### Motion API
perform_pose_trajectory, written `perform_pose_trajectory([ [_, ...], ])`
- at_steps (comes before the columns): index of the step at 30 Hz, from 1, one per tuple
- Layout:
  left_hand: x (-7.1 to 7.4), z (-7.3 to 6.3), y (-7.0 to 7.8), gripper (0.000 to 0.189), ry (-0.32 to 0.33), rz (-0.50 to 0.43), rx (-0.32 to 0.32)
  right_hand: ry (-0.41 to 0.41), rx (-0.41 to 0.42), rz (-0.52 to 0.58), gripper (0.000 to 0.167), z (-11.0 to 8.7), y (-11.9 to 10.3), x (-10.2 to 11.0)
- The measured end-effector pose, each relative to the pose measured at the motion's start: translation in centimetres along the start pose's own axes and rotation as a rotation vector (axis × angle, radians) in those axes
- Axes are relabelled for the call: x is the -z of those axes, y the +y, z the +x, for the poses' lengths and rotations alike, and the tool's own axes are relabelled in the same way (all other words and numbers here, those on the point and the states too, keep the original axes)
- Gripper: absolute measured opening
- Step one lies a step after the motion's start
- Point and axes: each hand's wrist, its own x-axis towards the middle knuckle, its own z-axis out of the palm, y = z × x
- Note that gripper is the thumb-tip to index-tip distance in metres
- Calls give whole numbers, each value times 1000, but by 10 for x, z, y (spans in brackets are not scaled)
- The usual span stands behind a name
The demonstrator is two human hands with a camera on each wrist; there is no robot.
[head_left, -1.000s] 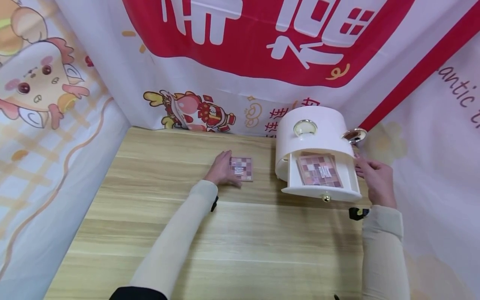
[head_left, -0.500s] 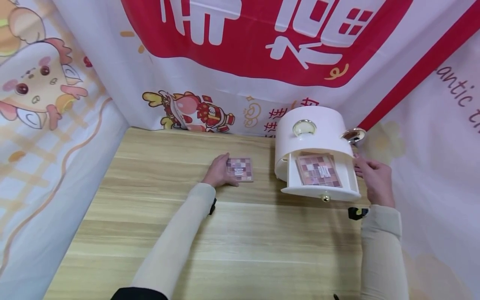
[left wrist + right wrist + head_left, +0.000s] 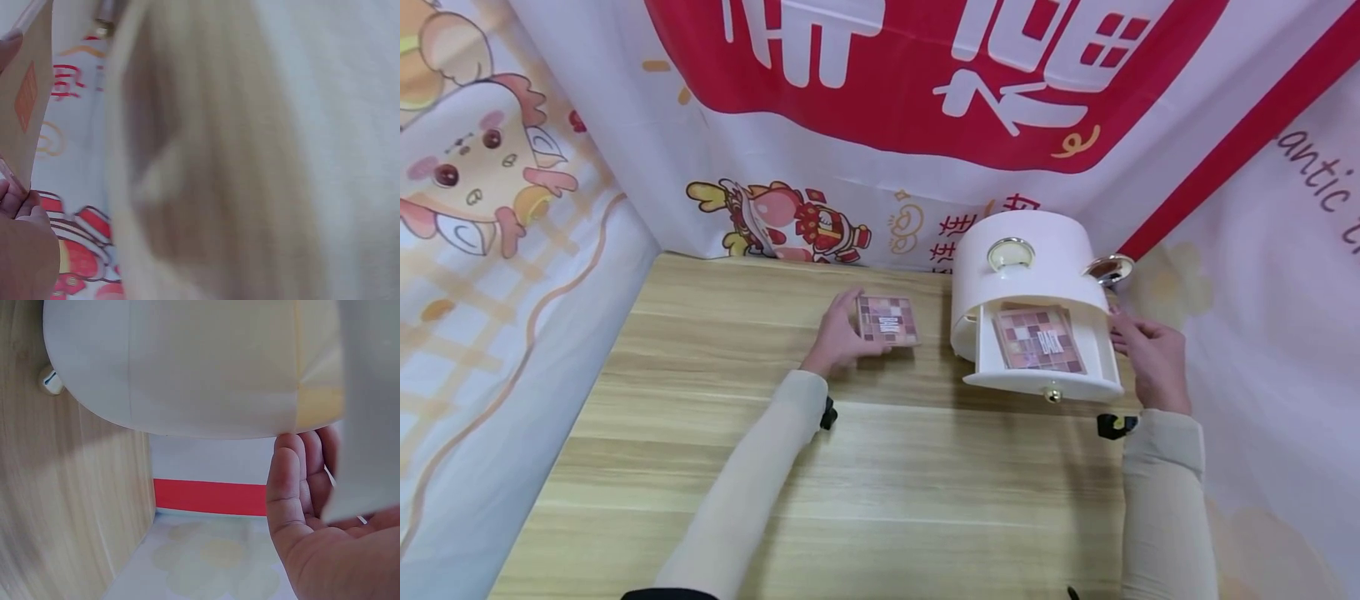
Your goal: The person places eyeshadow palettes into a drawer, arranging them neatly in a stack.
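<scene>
My left hand (image 3: 837,337) pinches an eyeshadow palette (image 3: 887,322) by its left part, thumb at the near edge and fingers at the far one. The palette is raised off the wooden table; its beige underside (image 3: 36,69) with an orange label shows in the left wrist view. On the right stands a rounded white storage box (image 3: 1030,258), its lower drawer (image 3: 1045,387) pulled out by a gold knob. Another checkered palette (image 3: 1039,340) lies slightly turned inside that drawer. My right hand (image 3: 1157,358) touches the box's right side with fairly straight fingertips, seen right at its edge in the right wrist view.
Wooden table (image 3: 880,492) spreads in front of the box. A printed cloth (image 3: 895,125) hangs behind it, with more cloth at the left and right. Gold-rimmed round ears (image 3: 1108,271) stick out from the box. A small knob (image 3: 51,381) shows in the right wrist view.
The left hand has taken hold of the palette and lifted it from the table, tilting it and shifting it slightly right. The right hand and the drawer stay in place.
</scene>
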Motion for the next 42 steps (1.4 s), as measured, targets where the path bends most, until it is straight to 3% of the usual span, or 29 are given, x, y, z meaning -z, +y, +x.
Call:
perform_pose_trajectory([
  [10, 20, -14, 50, 125, 32, -73, -185, -1, -7, -19, 17, 2, 0, 1],
  [14, 22, -17, 69, 125, 13, -165, -285, 1, -9, 3, 18, 1, 0, 3],
  [19, 22, -24, 97, 123, 3, -216, -391, 1, -7, 17, 17, 1, 1, 4],
  [23, 19, -28, 114, 122, -14, -242, -418, -3, -4, 9, 17, 1, 0, 4],
  [28, 10, -37, 129, 123, -42, -275, -390, -16, -16, -24, 20, 2, -1, 2],
  [42, -29, -50, 161, 125, -117, -221, -460, -7, 8, -15, 26, -1, 1, 3],
])
